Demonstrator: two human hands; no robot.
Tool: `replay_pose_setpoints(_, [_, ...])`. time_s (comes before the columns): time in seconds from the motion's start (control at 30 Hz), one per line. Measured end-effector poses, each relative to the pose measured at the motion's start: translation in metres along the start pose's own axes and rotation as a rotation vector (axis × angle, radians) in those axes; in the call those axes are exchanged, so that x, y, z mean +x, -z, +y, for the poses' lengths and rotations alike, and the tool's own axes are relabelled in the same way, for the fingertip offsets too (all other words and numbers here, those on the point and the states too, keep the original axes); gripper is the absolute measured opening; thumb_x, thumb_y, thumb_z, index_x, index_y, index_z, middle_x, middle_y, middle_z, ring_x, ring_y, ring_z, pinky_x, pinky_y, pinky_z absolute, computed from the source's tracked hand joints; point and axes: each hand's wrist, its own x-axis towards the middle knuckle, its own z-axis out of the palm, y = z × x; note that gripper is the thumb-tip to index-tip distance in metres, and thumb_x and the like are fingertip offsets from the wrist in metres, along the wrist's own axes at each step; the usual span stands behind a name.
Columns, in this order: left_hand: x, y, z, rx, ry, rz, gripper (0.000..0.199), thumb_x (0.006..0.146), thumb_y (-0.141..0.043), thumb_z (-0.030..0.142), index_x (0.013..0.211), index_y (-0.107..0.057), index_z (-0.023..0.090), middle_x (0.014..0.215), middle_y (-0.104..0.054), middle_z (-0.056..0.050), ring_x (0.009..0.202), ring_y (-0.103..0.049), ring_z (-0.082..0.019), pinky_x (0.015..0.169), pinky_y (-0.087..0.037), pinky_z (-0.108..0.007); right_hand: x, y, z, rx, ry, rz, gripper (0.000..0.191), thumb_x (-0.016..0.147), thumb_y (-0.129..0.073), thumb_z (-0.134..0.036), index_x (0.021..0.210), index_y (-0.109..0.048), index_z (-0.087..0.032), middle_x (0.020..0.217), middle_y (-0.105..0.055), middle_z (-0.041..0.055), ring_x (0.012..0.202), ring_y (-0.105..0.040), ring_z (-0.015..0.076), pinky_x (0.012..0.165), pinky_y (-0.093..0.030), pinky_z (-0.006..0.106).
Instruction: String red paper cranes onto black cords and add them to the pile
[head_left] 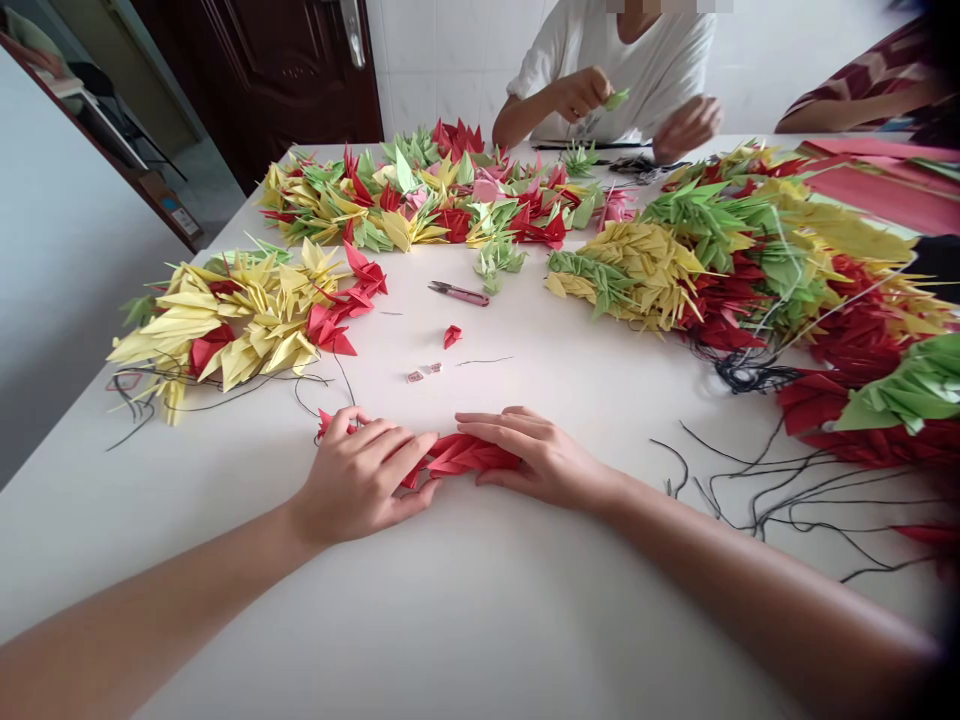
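Low over the white table (465, 610), a strand of folded red paper pieces (472, 455) lies between my two hands. My left hand (367, 470) is closed over its left part, and a red tip pokes out beyond the knuckles. Fingers of my right hand (532, 455) wrap round the right end. Under both palms the paper is hidden. A single small red folded piece (452, 337) sits farther up the table, near two tiny printed paper scraps (424, 373). Pink-handled thread snips (459, 293) rest beyond them.
Yellow and red folded-paper strands (247, 320) are heaped at left, and a mixed-colour pile (420, 200) lies at the back. More strands (637, 270) cover the right side, with loose black cords (772, 490). Across the table a person in white (622, 70) holds a green piece; another sleeve shows at right.
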Motion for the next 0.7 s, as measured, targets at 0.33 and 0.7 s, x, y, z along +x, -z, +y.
replay_pose_setpoints(0.33, [-0.002,-0.001,-0.001,-0.007,-0.018,-0.038,0.022,0.089,-0.057,0.036,0.096,-0.067,0.017,0.079,-0.073,-0.003,0.073,-0.065,-0.018,0.075,-0.033,-0.037,-0.001,0.006,-0.003,0.112,-0.122,-0.187,0.059,0.096,-0.048,-0.034,0.149,-0.026,-0.021,0.137,-0.054,0.0123,0.125,-0.054,0.0208,0.101,-0.05,0.035])
replay_pose_setpoints(0.7, [-0.002,-0.002,-0.002,0.017,-0.052,-0.047,0.037,0.089,-0.059,0.044,0.112,-0.066,0.016,0.086,-0.075,-0.005,0.079,-0.066,-0.019,0.077,-0.035,-0.038,0.001,-0.004,0.004,-0.098,0.043,0.013,0.044,0.088,-0.06,-0.044,0.124,-0.055,-0.019,0.113,-0.069,0.0101,0.117,-0.059,0.0239,0.109,-0.037,0.052])
